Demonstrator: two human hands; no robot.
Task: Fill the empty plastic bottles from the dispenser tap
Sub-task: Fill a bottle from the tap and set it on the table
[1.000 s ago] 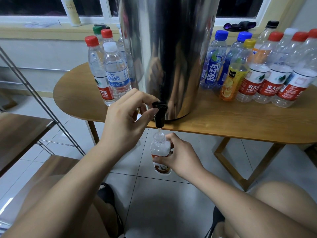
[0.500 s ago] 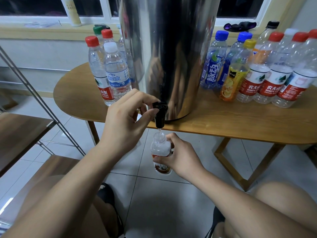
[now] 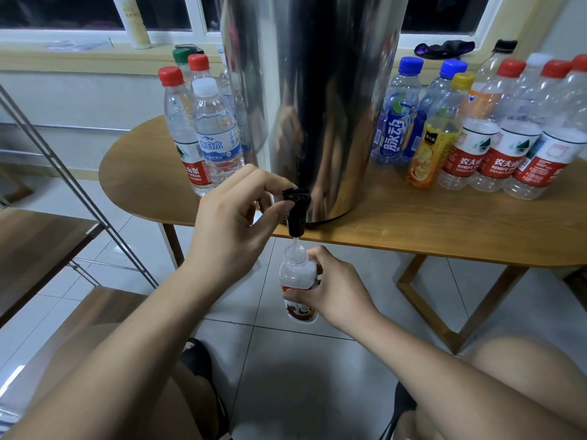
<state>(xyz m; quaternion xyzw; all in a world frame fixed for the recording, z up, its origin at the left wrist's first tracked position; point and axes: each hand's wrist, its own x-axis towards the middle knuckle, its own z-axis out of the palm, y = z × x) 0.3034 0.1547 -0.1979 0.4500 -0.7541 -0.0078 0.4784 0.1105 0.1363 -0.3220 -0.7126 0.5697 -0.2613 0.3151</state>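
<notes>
The left hand (image 3: 232,223) pinches the black tap (image 3: 296,214) at its top lever, between the thumb and the forefinger, with the other fingers curled beside. The right hand (image 3: 333,290) is wrapped around the bottle (image 3: 297,274) at its label and holds it upright below the table edge, its open mouth directly under the spout. A thin stream (image 3: 295,242) runs from the spout into the neck. How full the bottle is I cannot say well; its upper part looks clear.

The tap comes out from the bottom of the steel dispenser (image 3: 311,106), which stands near the front edge of the wooden table (image 3: 413,223). On the table, a left group (image 3: 212,131) of capped bottles stands beside the dispenser, and a larger right group (image 3: 476,138) stands on the other side.
</notes>
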